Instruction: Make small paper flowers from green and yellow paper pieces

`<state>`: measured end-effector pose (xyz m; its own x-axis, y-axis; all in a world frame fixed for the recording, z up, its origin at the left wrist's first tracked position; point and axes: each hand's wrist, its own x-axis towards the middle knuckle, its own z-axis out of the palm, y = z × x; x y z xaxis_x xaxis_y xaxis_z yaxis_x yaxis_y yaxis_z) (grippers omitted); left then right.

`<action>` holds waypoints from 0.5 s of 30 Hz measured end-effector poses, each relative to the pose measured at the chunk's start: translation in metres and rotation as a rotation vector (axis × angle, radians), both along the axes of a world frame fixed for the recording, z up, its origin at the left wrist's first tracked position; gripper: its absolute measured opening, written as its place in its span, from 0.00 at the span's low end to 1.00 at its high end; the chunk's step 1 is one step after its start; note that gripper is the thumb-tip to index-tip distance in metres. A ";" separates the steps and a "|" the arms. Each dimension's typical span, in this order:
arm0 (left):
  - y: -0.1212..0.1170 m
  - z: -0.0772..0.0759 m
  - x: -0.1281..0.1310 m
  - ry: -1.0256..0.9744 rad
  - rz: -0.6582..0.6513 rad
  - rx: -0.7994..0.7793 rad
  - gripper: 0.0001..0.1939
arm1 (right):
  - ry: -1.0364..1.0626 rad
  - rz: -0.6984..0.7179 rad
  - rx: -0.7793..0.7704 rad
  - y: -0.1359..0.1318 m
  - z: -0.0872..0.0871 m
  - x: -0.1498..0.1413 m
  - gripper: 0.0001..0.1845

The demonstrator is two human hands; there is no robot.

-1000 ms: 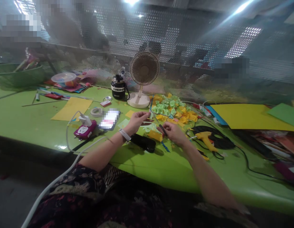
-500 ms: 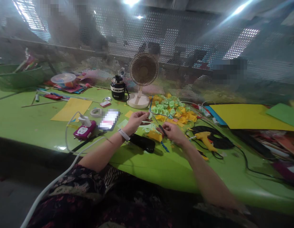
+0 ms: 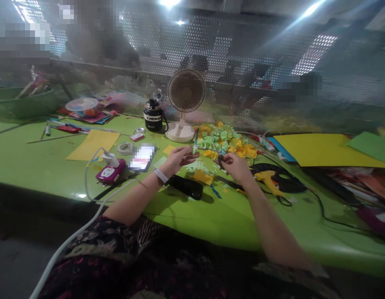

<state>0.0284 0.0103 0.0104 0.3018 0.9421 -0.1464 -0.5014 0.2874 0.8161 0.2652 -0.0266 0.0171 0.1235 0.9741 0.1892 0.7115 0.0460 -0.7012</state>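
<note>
My left hand [image 3: 177, 160], with a white wristband, hovers over the green table [image 3: 39, 162], its fingertips pinched on a small pale green paper piece [image 3: 194, 150]. My right hand [image 3: 236, 166] is closed a short way to the right, gripping a dark tool [image 3: 220, 160] whose shape I cannot make out. Between and below the hands lie pale green and yellow paper scraps [image 3: 202, 171]. Just behind them sits a pile of yellow and green paper flowers [image 3: 225, 141].
A black case [image 3: 186, 187] lies under my left wrist. A yellow glue gun [image 3: 268, 179] and black cables are to the right, with a phone [image 3: 143, 157] and pink power strip [image 3: 110, 172] on the left. Behind stand a small fan [image 3: 184, 104] and black jar [image 3: 153, 116]; yellow sheets [image 3: 323, 151] lie far right.
The blue strip held up between my hands is no longer raised. My right hand has moved up and to the right, and my left fingers now pinch a small green piece.
</note>
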 end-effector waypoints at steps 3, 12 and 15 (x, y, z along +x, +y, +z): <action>0.002 0.000 0.000 -0.038 0.006 -0.064 0.08 | -0.178 -0.079 0.007 0.009 -0.004 0.018 0.22; 0.005 -0.002 -0.001 -0.064 -0.048 -0.047 0.05 | -0.488 -0.236 -0.189 0.021 -0.007 0.055 0.18; 0.003 0.001 -0.001 -0.074 -0.045 -0.060 0.05 | -0.556 -0.268 -0.297 0.024 -0.012 0.057 0.19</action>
<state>0.0274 0.0129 0.0109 0.3554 0.9177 -0.1778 -0.5453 0.3580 0.7580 0.3227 -0.0026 0.0050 0.3298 0.9437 0.0235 0.9293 -0.3202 -0.1842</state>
